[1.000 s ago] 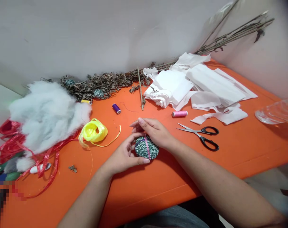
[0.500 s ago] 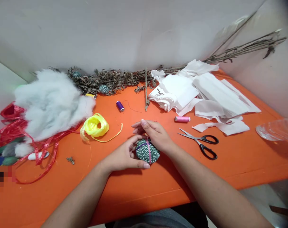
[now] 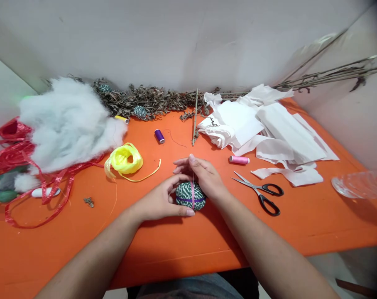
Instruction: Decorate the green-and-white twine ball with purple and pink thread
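A ball of green-and-white twine (image 3: 190,197) sits on the orange table (image 3: 300,224) between my hands, bound by a pink thread (image 3: 192,195) and a purple thread (image 3: 188,199). My left hand (image 3: 159,199) cups its left side, with the thumb across the front. My right hand (image 3: 201,172) curves over the top, its fingers reaching left above my left hand. Part of the ball is hidden by my fingers. A thin thread rises from the ball towards my right hand.
Right of my hands lie black-handled scissors (image 3: 260,193), a pink thread spool (image 3: 238,160) and white fabric strips (image 3: 263,128). To the left are a purple spool (image 3: 159,136), yellow raffia (image 3: 124,160), white wadding (image 3: 64,124) and red ribbon (image 3: 14,153). Dried plant stems (image 3: 148,101) line the wall.
The twine ball has turned in my hands, and the purple thread now runs level around it. The whole scene has shifted in view as my head moved.
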Demonstrator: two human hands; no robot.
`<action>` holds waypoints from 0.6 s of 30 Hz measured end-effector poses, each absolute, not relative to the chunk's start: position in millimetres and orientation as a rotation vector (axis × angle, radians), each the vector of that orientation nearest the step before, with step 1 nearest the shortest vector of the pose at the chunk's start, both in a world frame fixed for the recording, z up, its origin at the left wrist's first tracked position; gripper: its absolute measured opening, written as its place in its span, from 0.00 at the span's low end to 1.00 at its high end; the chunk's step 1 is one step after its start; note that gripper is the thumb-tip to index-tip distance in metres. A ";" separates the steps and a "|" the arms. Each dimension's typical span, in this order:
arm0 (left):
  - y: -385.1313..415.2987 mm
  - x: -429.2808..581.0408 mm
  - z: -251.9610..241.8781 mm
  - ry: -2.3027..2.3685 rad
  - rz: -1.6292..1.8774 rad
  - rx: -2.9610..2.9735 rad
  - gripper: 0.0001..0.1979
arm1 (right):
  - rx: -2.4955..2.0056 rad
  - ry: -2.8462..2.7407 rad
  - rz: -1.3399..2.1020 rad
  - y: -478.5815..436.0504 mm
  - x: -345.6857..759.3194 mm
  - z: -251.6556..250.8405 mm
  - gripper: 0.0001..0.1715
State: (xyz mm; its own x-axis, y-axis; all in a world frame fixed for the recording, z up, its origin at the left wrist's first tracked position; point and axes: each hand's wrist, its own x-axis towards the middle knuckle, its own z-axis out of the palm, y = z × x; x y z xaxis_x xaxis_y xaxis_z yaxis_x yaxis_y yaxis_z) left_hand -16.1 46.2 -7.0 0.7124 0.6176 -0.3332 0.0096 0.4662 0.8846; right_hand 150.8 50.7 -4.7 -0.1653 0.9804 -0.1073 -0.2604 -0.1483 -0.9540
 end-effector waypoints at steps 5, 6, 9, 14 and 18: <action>45.0 -17.4 -11.9 0.658 0.447 1.015 0.34 | -1.036 -0.976 1.487 50.5 153.3 -1.0 0.30; 44.7 -18.1 -12.8 0.648 0.446 1.023 0.34 | -1.033 -0.972 1.479 50.4 153.4 -0.5 0.31; 44.5 -20.1 -14.6 0.644 0.425 1.031 0.34 | -1.004 -0.963 1.499 49.8 152.5 -0.9 0.31; 46.8 -19.2 -14.6 0.669 0.428 0.985 0.37 | -0.974 -0.925 1.484 49.4 152.6 -1.9 0.30; 47.5 -18.7 -12.0 0.714 0.414 1.012 0.36 | -0.945 -0.928 1.408 49.8 157.5 0.1 0.29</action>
